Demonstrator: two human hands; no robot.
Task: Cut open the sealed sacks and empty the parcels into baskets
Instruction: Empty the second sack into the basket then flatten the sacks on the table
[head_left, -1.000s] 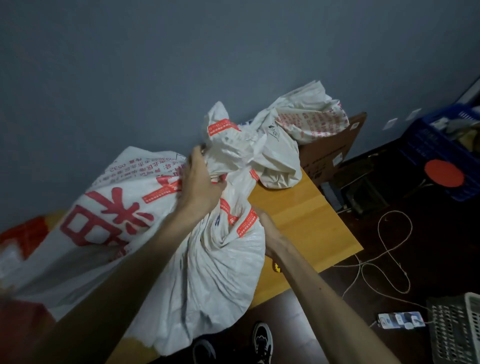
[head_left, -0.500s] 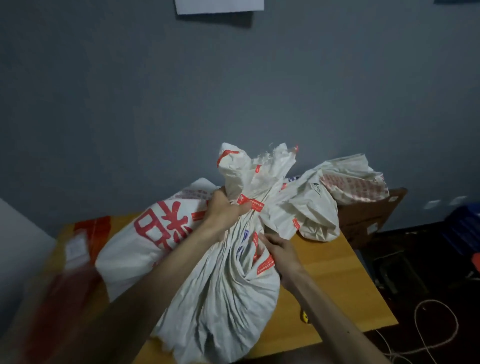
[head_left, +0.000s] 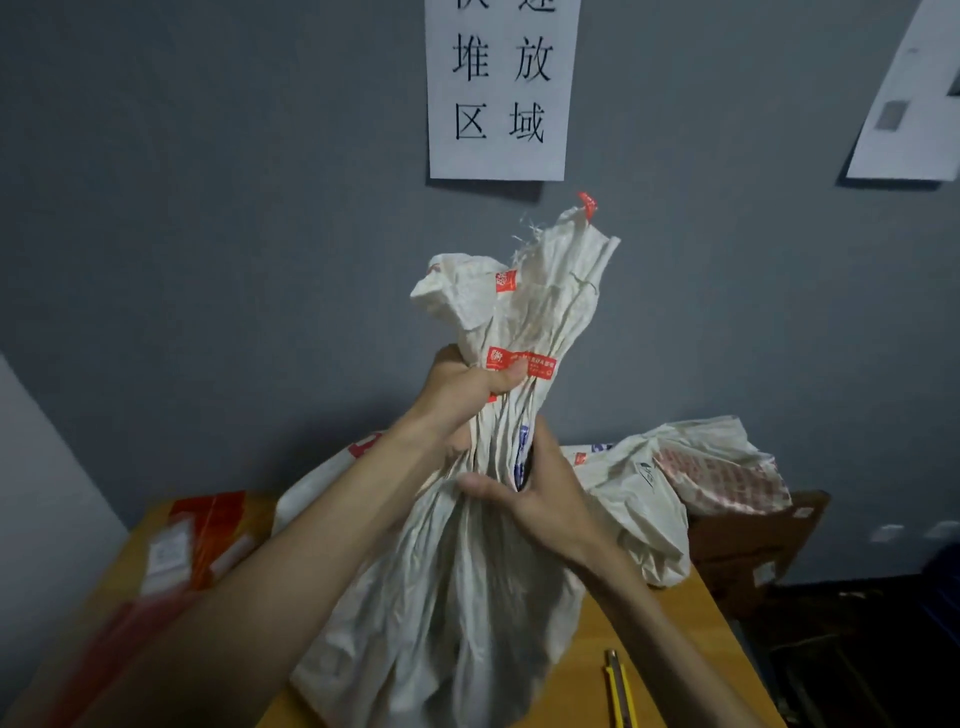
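A: Higher now: sack (head_left: 467, 597) hoisted over the table (head_left: 584, 699), left hand (head_left: 462, 395) fisted round its neck, right hand (head_left: 540, 493) clamped just below.
B: Could slip; woven plastic's slick, and it would drop onto the knife (head_left: 621, 688).

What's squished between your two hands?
The bunched neck of the white sack, gripped by the left hand above and the right hand below, in the head view.

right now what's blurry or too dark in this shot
Head view: the light is dim and flat, the lower right corner nearly black; the red parcel at lower left is smeared by blur; the sack, left hand, right hand and wall sign are sharp.
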